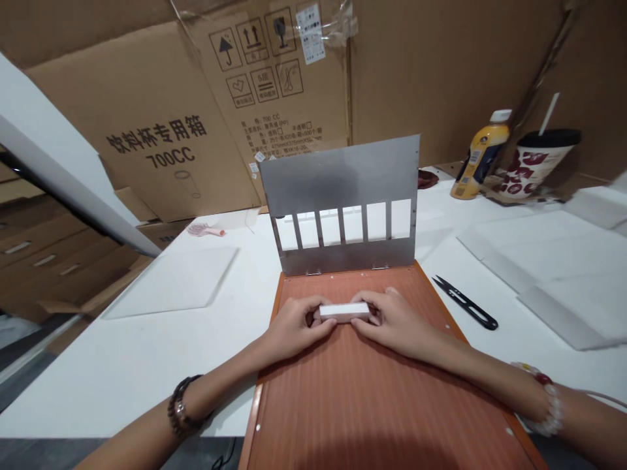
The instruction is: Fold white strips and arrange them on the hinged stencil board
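Note:
A small white rectangular block (344, 310) is held between both hands above a ribbed reddish-brown board (353, 405). My left hand (294, 324) pinches its left end, fingers curled. My right hand (392, 320) grips its right end the same way. A grey metal plate (337, 176) with a row of several rectangular slots stands upright, hinged at the board's far edge, just beyond the hands. Each wrist wears a beaded bracelet.
Black thread snips (465, 303) lie right of the board. White sheets (548, 261) lie at right, another sheet (176, 281) at left. A yellow bottle (480, 156) and a cup with a straw (533, 163) stand far right. Large cardboard boxes (161, 130) wall the back.

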`<state>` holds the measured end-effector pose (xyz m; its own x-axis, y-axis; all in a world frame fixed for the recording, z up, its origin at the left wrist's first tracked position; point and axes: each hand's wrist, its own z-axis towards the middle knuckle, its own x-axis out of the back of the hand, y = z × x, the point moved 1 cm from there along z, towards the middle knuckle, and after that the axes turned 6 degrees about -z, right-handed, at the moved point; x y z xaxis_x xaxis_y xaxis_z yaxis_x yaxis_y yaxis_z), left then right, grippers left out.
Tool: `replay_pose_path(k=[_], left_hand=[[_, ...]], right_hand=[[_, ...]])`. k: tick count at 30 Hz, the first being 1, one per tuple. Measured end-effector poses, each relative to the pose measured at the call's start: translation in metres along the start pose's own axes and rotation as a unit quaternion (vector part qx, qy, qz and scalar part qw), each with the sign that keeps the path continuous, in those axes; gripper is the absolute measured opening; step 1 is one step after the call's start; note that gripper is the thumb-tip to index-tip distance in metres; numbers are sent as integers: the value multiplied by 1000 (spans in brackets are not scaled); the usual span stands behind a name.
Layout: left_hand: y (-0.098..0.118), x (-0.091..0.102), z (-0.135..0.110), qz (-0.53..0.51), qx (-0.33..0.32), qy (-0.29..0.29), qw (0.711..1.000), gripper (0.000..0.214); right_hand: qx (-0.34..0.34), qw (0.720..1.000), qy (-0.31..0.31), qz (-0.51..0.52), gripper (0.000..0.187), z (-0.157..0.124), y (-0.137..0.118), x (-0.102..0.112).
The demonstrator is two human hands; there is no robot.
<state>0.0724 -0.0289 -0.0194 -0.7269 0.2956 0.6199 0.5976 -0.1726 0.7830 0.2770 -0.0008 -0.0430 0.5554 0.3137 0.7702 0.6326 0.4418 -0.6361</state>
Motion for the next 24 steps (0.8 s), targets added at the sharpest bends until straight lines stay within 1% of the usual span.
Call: replay_pose_path(k=[6, 10, 15, 20, 22, 24], left_hand=[[-1, 0, 1, -9, 6, 4, 1000, 16], [1, -1, 0, -23, 11, 10, 1000, 18], [1, 2, 0, -58, 11, 32, 998, 25], [-1, 6, 0, -138, -25, 72, 987, 19], [-1, 4, -1, -184, -31, 73, 980, 20], [0, 1, -1, -225, -37, 73, 971, 21]], right_hand=[[12, 1000, 6, 15, 10, 1, 0, 0], [7, 1000, 3, 23, 10, 0, -1, 1], [16, 999, 14, 40, 8, 0, -1, 3], [29, 988, 4, 153, 13, 2, 0, -1], [36, 986, 14, 162, 16, 2, -1, -3], [52, 989, 30, 135, 20, 3, -4, -2]])
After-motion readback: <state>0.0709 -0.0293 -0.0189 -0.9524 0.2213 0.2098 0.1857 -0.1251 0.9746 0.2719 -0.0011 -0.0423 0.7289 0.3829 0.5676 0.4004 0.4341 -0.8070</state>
